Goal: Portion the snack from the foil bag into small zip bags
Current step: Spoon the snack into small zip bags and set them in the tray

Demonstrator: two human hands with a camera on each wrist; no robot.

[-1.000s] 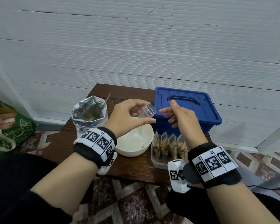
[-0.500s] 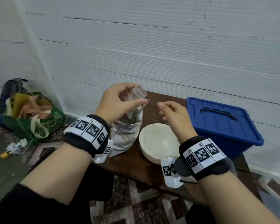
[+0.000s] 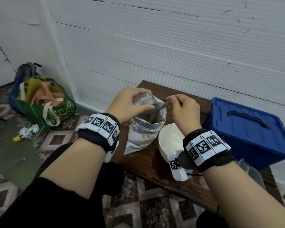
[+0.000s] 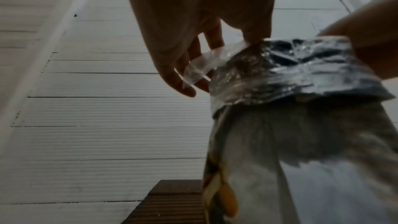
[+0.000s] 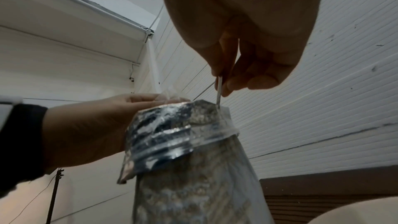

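The silver foil bag (image 3: pixel 145 130) stands open on the wooden table (image 3: pixel 148 163), its top rolled down. My left hand (image 3: pixel 130 102) holds a small clear zip bag (image 3: pixel 141 100) at the foil bag's mouth, thumb across the rim; the zip bag (image 4: pixel 197 69) looks empty between the fingers. My right hand (image 3: pixel 181 106) pinches the thin metal handle of a spoon (image 3: pixel 161 106) that slants down into the foil bag. From the right wrist, the spoon handle (image 5: pixel 219 89) enters the foil bag (image 5: pixel 185 134) at its far rim. The spoon's bowl is hidden inside.
A white bowl (image 3: pixel 169 139) sits just right of the foil bag. A blue lidded box (image 3: pixel 247 129) fills the table's right end, with a clear tray (image 3: pixel 248 171) in front of it behind my right forearm. A green tote (image 3: pixel 46 109) and litter lie on the floor at left.
My left hand brought the zip bag down to the foil bag's mouth. My right hand, empty before, now pinches the spoon handle. The head view has swung left.
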